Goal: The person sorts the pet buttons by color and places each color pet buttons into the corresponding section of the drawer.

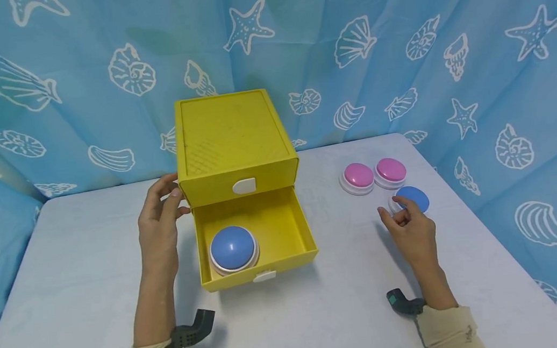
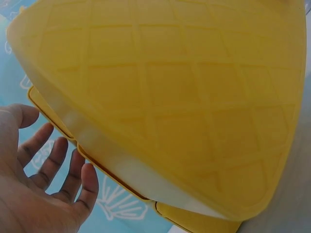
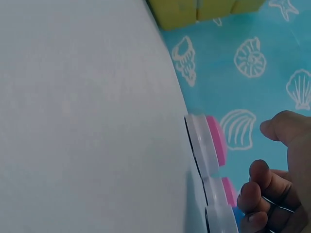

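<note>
Hovering loosely curled and empty, our right hand [image 1: 415, 234] is at the blue button [image 1: 417, 196] on the table [image 1: 346, 304]; our left hand [image 1: 158, 215], fingers bent, holds nothing beside the box [image 1: 232, 134]. The button is domed, white-based.

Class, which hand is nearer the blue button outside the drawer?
Right: the right hand is at the blue button; the left hand is far across, beside the yellow drawer unit.

Bright head view, soft shadows on the table [image 1: 327, 316]; dimmer wrist views.
</note>
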A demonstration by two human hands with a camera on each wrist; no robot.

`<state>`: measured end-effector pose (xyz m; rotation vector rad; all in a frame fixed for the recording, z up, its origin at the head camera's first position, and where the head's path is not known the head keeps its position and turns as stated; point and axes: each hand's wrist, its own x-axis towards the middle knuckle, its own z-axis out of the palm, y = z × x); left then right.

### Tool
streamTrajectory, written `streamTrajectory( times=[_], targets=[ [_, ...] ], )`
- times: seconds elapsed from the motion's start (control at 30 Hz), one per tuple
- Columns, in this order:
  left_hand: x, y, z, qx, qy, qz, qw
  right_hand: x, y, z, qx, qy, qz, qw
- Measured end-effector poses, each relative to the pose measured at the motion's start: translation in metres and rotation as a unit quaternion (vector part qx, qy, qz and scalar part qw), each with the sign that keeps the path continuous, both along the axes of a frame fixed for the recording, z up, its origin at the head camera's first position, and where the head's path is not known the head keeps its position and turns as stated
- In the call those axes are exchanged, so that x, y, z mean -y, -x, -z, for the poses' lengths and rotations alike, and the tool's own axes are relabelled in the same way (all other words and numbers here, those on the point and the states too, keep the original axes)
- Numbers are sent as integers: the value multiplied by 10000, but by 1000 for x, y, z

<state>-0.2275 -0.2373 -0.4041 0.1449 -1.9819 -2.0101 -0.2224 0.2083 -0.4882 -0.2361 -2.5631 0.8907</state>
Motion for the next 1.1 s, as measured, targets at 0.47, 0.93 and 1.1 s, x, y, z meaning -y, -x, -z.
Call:
streamTrajectory(
  times=[0.47,0.93,1.1],
  targets=[
    [-1,1,1,123,271,-71,9995,-29,3,5,1032,332,597,9923],
    [-1,1,1,167,349,-127,9992,-41,10,12,1529,449,935,9828],
    [-1,1,2,145,346,-140,9992,-48,11,11,1751,416,1022,9783]
  ],
)
